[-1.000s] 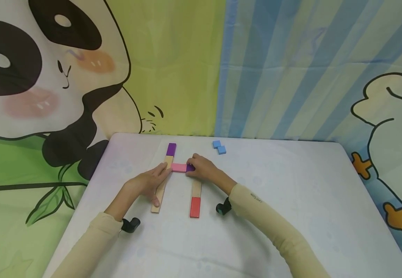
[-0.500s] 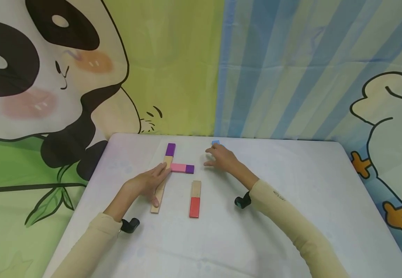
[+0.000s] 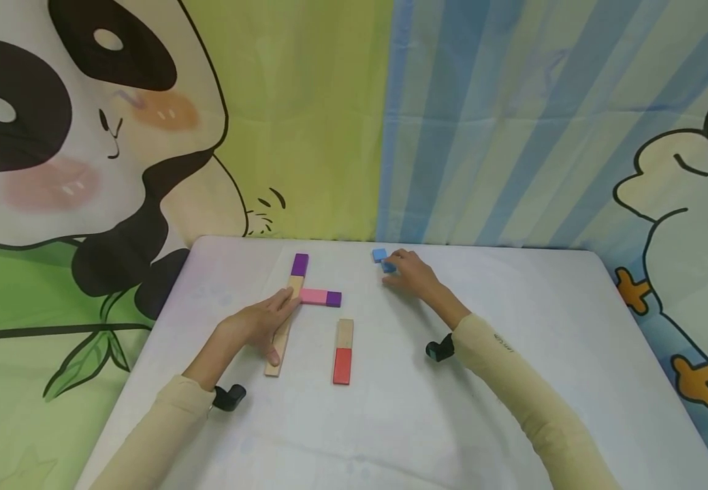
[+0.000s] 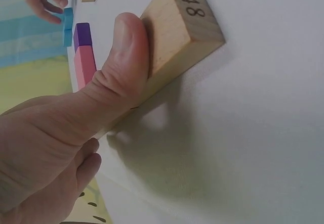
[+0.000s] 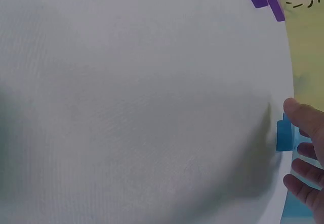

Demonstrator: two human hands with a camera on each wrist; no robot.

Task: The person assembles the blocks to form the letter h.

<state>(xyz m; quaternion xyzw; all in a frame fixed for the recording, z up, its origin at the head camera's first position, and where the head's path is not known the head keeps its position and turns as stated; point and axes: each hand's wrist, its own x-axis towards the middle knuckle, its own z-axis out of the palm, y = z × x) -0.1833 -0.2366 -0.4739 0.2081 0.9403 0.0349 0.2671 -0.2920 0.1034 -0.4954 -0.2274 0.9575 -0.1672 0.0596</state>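
A line of plain wooden blocks (image 3: pixel 283 335) lies at a slant, a purple block (image 3: pixel 300 264) at its far end. My left hand (image 3: pixel 261 321) rests along this line; in the left wrist view its thumb lies against the end block marked 48 (image 4: pixel 174 24). A pink block (image 3: pixel 314 296) and a small purple block (image 3: pixel 333 299) reach rightward from the line. Farther back, my right hand (image 3: pixel 414 273) is at the nearer blue block (image 3: pixel 388 267), thumb and forefinger on either side, other fingers spread in the right wrist view. Another blue block (image 3: pixel 379 255) lies just behind it.
A short wooden block (image 3: pixel 344 333) and a red block (image 3: pixel 342 366) lie end to end, apart from the rest, right of the left hand. The white table (image 3: pixel 513 306) has its back edge close behind the blue blocks, with a printed curtain (image 3: pixel 470 136) beyond.
My right hand has let go of the small purple block beside the pink one and moved right and back to the blue blocks. The left hand has stayed in place.
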